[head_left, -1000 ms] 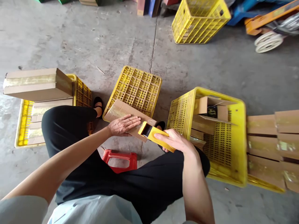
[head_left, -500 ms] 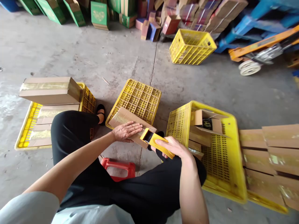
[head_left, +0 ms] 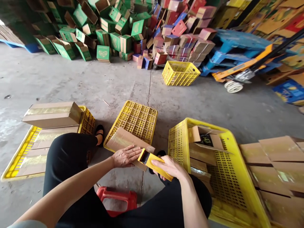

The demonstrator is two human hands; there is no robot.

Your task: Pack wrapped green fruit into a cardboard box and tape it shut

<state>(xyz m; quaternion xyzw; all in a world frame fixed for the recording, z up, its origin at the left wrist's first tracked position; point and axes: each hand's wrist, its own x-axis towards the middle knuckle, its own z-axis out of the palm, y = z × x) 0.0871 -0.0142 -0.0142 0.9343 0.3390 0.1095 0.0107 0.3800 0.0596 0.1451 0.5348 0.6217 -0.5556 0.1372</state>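
A brown cardboard box (head_left: 125, 138) lies slanted on the upturned yellow crate (head_left: 139, 118) between my knees, a strip of tape running along its top. My left hand (head_left: 127, 156) rests flat on the box, fingers stretched toward its right end. In my right hand (head_left: 167, 166) is a yellow tape dispenser (head_left: 153, 163), gripped by its body. The dispenser's head is at the right end of the box, beside my left fingertips. Whether tape is coming off it there cannot be made out.
Left, a yellow crate (head_left: 10, 164) carries taped boxes (head_left: 53, 114). Right, a larger yellow crate (head_left: 177, 139) holds boxes, one with open flaps (head_left: 206, 139); more boxes (head_left: 273, 155) stand beyond. A red stool (head_left: 118, 196) is below me. Ahead are another crate (head_left: 181, 74) and an orange pallet jack (head_left: 242, 68).
My view has tilted up, so more of the stacked cartons at the back shows. Both hands keep nearly the same place on the box and the dispenser.
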